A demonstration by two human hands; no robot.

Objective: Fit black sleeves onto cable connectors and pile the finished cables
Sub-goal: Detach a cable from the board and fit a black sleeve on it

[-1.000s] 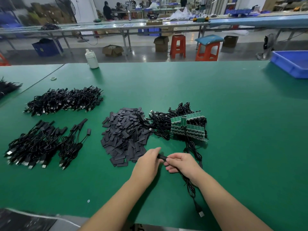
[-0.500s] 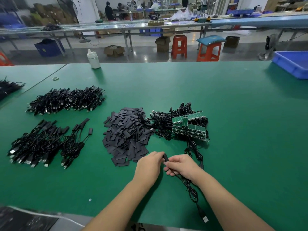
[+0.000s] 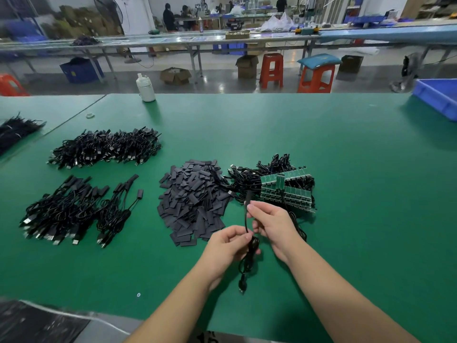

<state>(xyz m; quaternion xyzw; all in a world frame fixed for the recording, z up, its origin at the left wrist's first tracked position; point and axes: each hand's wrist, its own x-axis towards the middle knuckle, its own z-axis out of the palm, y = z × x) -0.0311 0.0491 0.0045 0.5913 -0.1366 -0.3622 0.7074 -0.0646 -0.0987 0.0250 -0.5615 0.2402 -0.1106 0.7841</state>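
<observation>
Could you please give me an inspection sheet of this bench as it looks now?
Surface: green mat.
Job's things: sleeves heaped centre; boards with cables right of them.
Clutter: white bottle; blue bin.
Grippers: left hand and right hand both pinch one cable, held off the mat.
Cables: piles at left.
Surroundings: stools, far benches, people.
</observation>
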